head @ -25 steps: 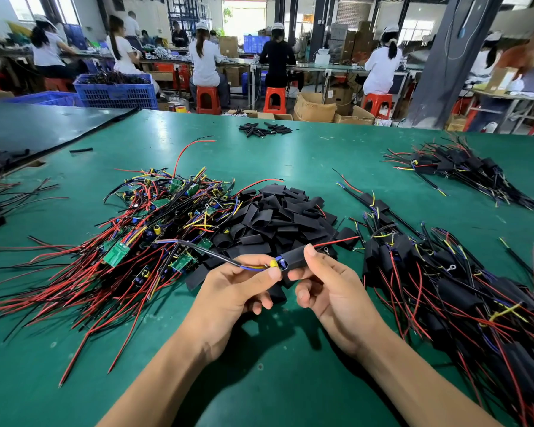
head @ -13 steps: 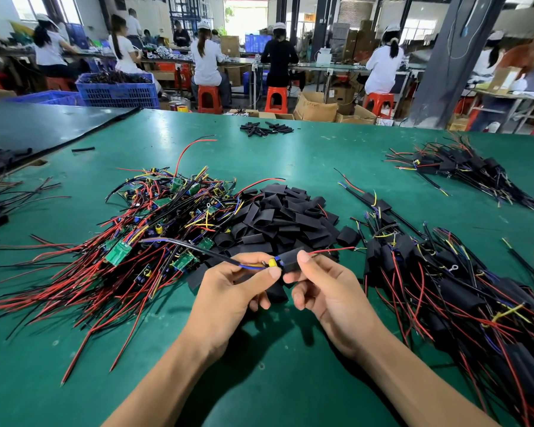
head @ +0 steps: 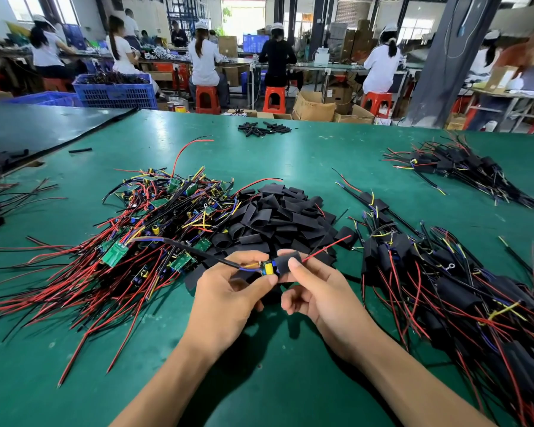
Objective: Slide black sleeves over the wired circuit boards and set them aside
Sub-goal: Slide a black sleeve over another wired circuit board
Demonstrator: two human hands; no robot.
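My left hand [head: 228,291] pinches a wired circuit board [head: 268,268] by its yellow component end, its black cable trailing off to the left. My right hand [head: 318,288] pinches a black sleeve [head: 287,262] that covers the board's right part, with a red wire sticking out of its far end. Behind my hands lies a heap of loose black sleeves [head: 278,217]. A tangle of bare boards with red and black wires [head: 142,229] spreads to the left. Sleeved boards [head: 463,288] are piled on the right.
The green table [head: 290,155] carries a second bundle of sleeved boards [head: 457,167] at the far right and a few black tubes [head: 262,128] near the far edge. A dark mat [head: 37,124] lies at the left. Seated workers and blue crates stand beyond.
The sleeve has slid a little to the right along the board, so the yellow component now shows between my thumbs. Both hands rose slightly and stay together.
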